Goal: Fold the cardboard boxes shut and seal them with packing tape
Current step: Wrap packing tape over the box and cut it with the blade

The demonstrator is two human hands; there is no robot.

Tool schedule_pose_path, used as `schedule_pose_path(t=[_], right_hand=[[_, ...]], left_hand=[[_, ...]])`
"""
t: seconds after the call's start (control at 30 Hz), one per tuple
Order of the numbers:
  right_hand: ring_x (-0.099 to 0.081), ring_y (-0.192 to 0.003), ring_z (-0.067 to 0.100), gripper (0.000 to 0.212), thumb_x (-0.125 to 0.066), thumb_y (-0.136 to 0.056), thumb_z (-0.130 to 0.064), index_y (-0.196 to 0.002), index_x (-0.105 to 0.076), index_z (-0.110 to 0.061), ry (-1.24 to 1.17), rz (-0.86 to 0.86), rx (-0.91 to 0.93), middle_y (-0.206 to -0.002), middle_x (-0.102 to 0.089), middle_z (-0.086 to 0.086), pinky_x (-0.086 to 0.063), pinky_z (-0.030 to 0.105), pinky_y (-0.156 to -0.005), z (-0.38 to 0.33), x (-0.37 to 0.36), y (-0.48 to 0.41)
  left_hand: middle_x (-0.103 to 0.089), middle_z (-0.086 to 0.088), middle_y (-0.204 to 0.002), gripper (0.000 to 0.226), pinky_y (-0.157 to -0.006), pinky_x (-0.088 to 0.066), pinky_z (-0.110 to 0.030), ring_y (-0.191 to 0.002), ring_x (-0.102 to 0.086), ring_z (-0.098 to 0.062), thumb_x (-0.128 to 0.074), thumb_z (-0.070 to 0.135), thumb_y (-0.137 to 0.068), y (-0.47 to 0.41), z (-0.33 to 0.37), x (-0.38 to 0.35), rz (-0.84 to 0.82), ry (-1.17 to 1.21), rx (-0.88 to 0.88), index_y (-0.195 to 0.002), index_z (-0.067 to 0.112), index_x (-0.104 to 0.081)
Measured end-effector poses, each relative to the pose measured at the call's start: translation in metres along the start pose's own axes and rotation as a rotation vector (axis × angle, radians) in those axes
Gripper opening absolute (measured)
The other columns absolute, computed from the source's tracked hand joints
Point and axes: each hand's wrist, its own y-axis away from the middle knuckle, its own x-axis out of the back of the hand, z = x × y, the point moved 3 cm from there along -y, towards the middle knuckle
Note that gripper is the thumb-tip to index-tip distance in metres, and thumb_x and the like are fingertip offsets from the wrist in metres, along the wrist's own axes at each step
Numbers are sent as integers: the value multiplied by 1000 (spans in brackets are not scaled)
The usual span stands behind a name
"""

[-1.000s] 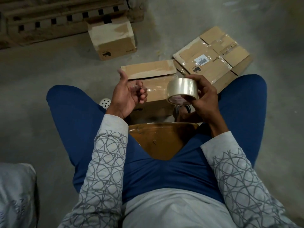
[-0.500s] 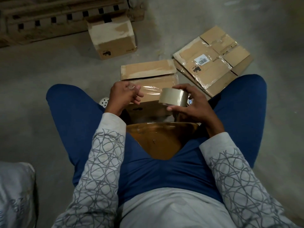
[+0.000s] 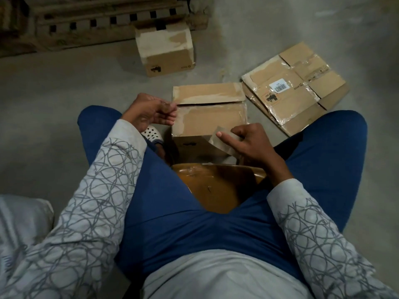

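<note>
The cardboard box (image 3: 207, 119) stands on the floor between your knees, its flaps folded down and the far flap lifted a little. At its near right corner your right hand (image 3: 252, 143) grips the tape roll (image 3: 223, 143), index finger stretched straight over it. At the box's left edge your left hand (image 3: 149, 114) bends at the wrist, fingers (image 3: 170, 115) curled together; I cannot tell what they pinch. Right of the box lie flattened boxes (image 3: 289, 93).
</note>
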Motion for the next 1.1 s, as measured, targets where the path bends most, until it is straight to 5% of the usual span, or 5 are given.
schedule_pose_path(t=[0.13, 0.4, 0.57, 0.9, 1.1], right_hand=[[-45, -43, 6, 55, -54, -90, -68, -58, -59, -24, 225, -25, 26, -49, -49, -8, -35, 24, -52, 7, 4, -14], [-71, -89, 33, 64, -59, -81, -78, -123, -60, -29, 612, -77, -4, -99, -75, 10, -51, 36, -74, 43, 36, -62], [-69, -95, 26, 60, -54, -77, -83, -115, -69, -38, 542, -173, -90, -99, -74, 6, -52, 35, -80, 71, 47, -81], [-70, -83, 33, 62, -37, -84, -85, -108, -66, -36, 673, -186, 23, -89, -73, 6, -48, 35, -65, 116, 53, -100], [-70, -95, 36, 67, -48, -75, -93, -103, -71, -37, 771, -127, -216, -101, -75, 10, -52, 41, -79, 133, 67, -122]], left_hand=[[-71, -12, -81, 10, -61, -60, -26, -68, -71, -20, -70, 7, -90, -9, -8, 20, 58, 21, 41, -94, -2, -68], [-72, -10, -75, 10, -61, -61, -27, -68, -72, -19, -73, 9, -90, -34, -27, 45, 271, 166, 42, -88, 0, -68], [-70, -3, -58, 11, -63, -63, -29, -58, -69, -16, -71, 6, -92, -48, -28, 36, 331, 199, 30, -85, -1, -66], [-68, -9, -66, 12, -61, -62, -28, -54, -65, -16, -72, 6, -91, -87, -39, 15, 372, 194, 66, -83, -1, -66], [-71, -14, -74, 15, -61, -62, -31, -53, -67, -17, -75, 6, -88, -115, -48, 20, 479, 154, 84, -92, -7, -70]])
